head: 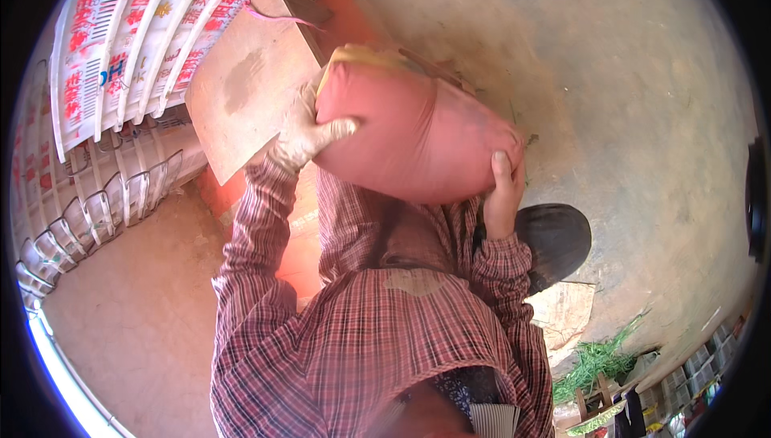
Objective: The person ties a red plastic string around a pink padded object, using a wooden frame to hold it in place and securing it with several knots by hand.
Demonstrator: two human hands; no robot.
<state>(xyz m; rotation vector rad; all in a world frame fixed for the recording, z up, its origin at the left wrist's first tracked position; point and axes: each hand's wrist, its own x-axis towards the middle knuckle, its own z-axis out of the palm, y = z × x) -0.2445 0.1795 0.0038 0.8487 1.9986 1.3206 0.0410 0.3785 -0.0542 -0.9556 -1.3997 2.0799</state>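
A plump pink cloth bundle (pixel 409 131), perhaps a cushion, is held above my lap, tilted down to the right. Along its far upper edge runs a yellow part (pixel 367 55). My left hand (pixel 307 128), in a pale glove, grips its left end with the thumb laid over the near face. At the lower right corner my right hand (pixel 505 197) clasps it, thumb on top; the other fingers are mostly hidden. A flat board (pixel 253 83) with a dark stain lies just beyond my left hand.
White slatted plastic crates (pixel 132 46) with red writing stand at the upper left. A pink cord (pixel 283 16) crosses the board's edge. My dark shoe (pixel 554 242) rests on the bare floor (pixel 602 107). Cut green grass (pixel 602 360) lies at the lower right, near a cardboard piece (pixel 563 311).
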